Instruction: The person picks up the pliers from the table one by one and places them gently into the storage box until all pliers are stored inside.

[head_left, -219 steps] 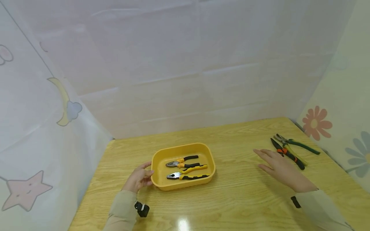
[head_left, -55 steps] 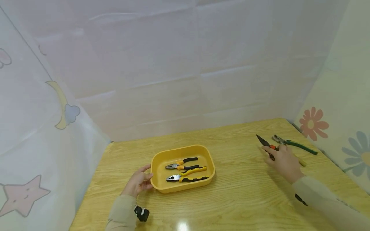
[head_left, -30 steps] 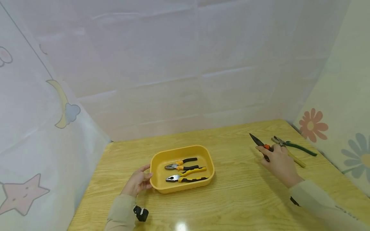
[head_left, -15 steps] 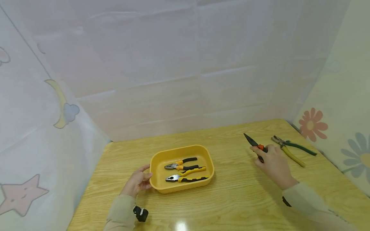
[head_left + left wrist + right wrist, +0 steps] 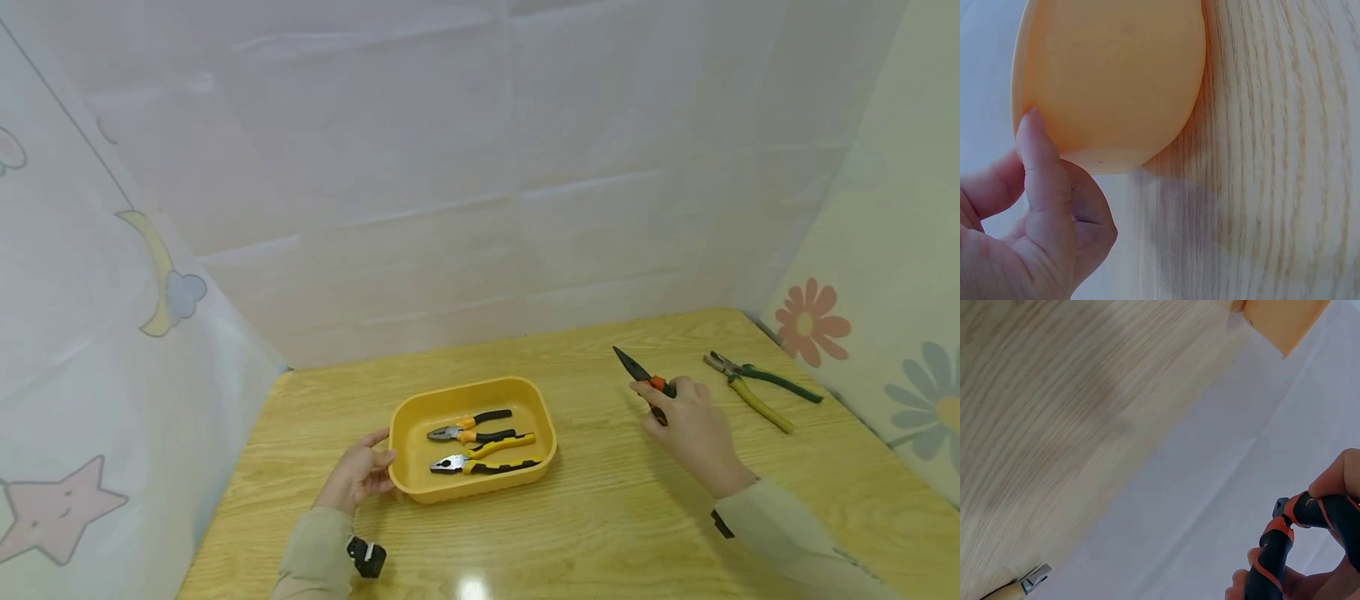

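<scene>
My left hand [image 5: 354, 473] holds the left end of a yellow tray [image 5: 480, 492]; in the left wrist view its thumb lies over the tray's rim. Inside the tray lie combination pliers with orange and black handles [image 5: 487, 435] and, nearer me, another pair with yellow and black handles [image 5: 504, 445]. Right of the tray, my right hand [image 5: 697, 433] grips long-nose pliers [image 5: 631, 363] with dark jaws pointing away to the left. Their black and orange handles [image 5: 1265, 569] stand spread in the right wrist view. The palm hides part of them in the head view.
Pliers with one green and one yellow handle [image 5: 759, 408] lie spread at the table's right side. The wooden table [image 5: 600, 533] meets a pale cloth backdrop [image 5: 480, 250] at its far edge, with printed cloth on both sides.
My right hand has taken up the long-nose pliers and moved left with them, uncovering the green and yellow pair. The left hand and tray have stayed in place.
</scene>
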Available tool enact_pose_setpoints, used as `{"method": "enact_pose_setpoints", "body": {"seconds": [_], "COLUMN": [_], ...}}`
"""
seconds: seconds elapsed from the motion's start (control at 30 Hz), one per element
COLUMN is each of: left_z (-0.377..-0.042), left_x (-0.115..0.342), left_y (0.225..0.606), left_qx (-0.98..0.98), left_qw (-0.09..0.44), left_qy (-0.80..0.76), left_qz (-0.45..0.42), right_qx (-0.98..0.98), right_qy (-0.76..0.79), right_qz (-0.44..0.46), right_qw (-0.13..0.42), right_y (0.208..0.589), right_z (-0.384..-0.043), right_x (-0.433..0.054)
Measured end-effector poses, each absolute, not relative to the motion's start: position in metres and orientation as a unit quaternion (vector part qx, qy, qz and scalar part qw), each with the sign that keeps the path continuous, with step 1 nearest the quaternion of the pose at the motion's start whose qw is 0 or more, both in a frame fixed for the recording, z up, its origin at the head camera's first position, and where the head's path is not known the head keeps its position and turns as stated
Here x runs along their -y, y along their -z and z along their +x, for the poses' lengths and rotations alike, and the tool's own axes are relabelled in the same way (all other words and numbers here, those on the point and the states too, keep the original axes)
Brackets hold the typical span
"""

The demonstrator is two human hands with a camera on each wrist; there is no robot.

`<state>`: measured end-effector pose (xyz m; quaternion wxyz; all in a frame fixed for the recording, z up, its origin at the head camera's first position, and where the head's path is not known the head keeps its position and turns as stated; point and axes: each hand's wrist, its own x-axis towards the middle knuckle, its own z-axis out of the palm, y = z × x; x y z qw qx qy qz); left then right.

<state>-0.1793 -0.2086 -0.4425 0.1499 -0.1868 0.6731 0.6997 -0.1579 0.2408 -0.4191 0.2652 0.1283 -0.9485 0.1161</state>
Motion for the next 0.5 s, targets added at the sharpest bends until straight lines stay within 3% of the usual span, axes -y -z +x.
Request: {"method": "enact_pose_setpoints", "body": {"seconds": [0.5], "left_z": [-0.178], "left_x": [0.207], "left_y": [0.443], "left_qx": [-0.67], "left_qw": [0.151], "left_qy": [-0.702], "left_qz": [-0.188], "right_qx": [0.946], "right_qy": [-0.118], "right_qz": [0.151], "right_qw": [0.263], "right_y": [0.419], "right_z": [-0.159], "right_x": [-0.225]}}
